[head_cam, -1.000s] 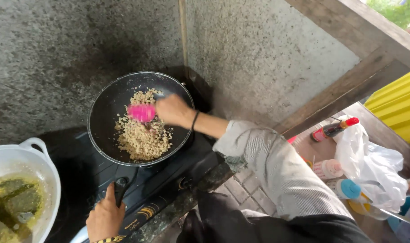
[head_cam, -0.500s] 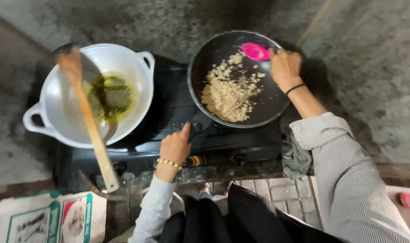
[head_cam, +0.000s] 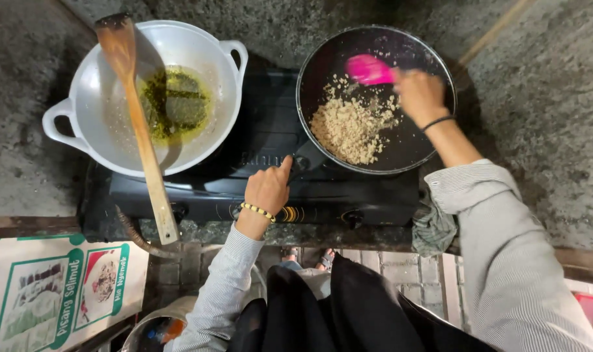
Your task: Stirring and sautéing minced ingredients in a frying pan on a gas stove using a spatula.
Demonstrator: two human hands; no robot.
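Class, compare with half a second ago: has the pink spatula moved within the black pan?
Yes. The pink spatula has slid from the black pan's far right rim toward its far middle, above the crumbly food.

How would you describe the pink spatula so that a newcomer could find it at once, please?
On the black two-burner stove, look in the dark frying pan on the right. The right hand holds the pink spatula above pale crumbled food; the other utensil is a wooden spatula.

**Two-Burner Stove, Overhead View**

Right hand (head_cam: 419, 94) grips pink spatula (head_cam: 369, 69) over crumbled food (head_cam: 352, 125) in black pan (head_cam: 414, 150). Left hand (head_cam: 268, 189) holds pan handle (head_cam: 307, 158) at 7 o'clock. White wok (head_cam: 101, 140) carries wooden spatula (head_cam: 138, 117).
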